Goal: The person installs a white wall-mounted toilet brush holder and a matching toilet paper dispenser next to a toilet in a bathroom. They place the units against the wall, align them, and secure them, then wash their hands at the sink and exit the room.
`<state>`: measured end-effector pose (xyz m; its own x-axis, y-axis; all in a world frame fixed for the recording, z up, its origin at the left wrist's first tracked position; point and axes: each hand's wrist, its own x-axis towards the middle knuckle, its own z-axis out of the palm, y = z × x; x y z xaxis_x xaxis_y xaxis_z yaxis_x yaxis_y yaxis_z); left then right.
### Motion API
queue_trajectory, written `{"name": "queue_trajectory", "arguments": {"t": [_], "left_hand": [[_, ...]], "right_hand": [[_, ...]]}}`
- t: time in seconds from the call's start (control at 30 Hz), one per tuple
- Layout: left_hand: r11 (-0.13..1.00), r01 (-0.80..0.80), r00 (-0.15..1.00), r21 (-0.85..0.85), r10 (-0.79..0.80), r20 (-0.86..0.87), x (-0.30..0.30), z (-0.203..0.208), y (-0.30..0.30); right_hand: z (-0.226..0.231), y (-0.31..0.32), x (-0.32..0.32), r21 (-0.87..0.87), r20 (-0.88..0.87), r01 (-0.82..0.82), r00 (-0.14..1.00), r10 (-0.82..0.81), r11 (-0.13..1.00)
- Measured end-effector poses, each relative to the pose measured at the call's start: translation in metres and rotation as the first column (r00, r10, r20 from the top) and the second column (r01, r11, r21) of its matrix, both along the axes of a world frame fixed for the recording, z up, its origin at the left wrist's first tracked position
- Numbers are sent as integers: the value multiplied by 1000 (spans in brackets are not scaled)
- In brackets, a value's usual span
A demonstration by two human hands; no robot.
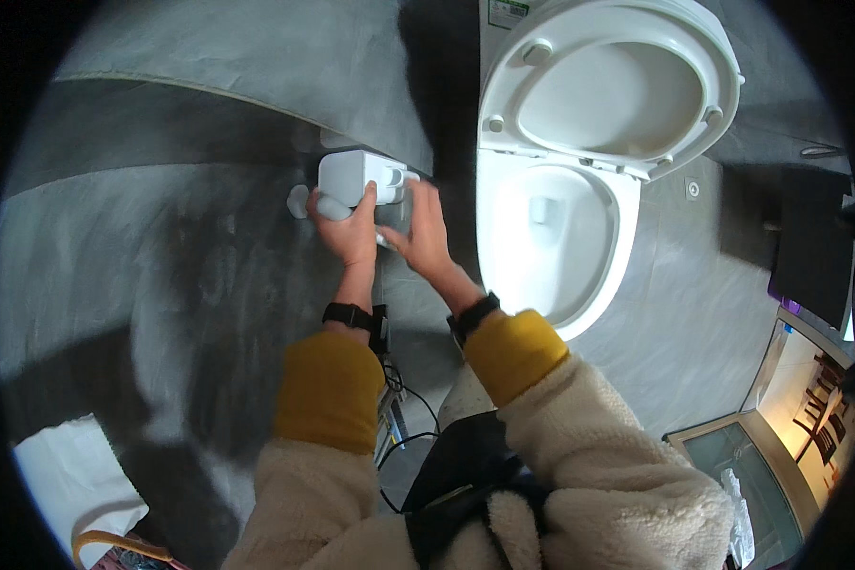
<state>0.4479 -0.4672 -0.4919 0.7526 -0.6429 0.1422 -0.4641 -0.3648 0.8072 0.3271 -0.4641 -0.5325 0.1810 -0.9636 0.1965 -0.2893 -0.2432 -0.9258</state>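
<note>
A white plastic box with rounded corners is up against the grey wall, left of the toilet. My left hand is closed on its lower part, thumb along the near side. A pale grey rounded piece shows beside that hand; I cannot tell if it belongs to the box. My right hand is at the box's right end, fingers stretched up and thumb apart. A small white part lies near that thumb, partly hidden. Just left of the box, a pale roundish thing shows against the wall.
The white toilet stands to the right, lid and seat raised. Dark cables run beside my left forearm. White paper is at the lower left. A glass-panelled frame is at the lower right, a dark panel above it.
</note>
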Motion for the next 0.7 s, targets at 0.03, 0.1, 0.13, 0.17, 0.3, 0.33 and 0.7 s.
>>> {"name": "queue_trajectory", "arguments": {"t": [0.03,0.1,0.13,0.17,0.3,0.33,0.7], "left_hand": [[999,-13,1000,35,13,-3,2,-4,1],[1000,15,1000,1,-15,28,4,-9,3],[1000,7,1000,23,-7,-3,5,-10,3],[999,-2,999,42,4,-32,4,-11,4],[991,-77,997,110,76,13,0,-16,4],[993,-81,996,90,77,45,-1,-19,3],[998,-58,997,-23,60,57,3,-30,3]], "right_hand": [[-7,22,-9,86,-1,-25,1000,25,996],[-21,71,-38,325,-1,-138,989,146,936],[-28,94,-56,377,28,-168,985,170,911],[-34,116,-75,512,34,-196,977,209,836],[-47,174,-146,728,-169,-143,911,377,671],[-49,180,-157,713,-185,-160,896,404,682],[-40,160,-194,565,-205,-160,923,325,810]]}}
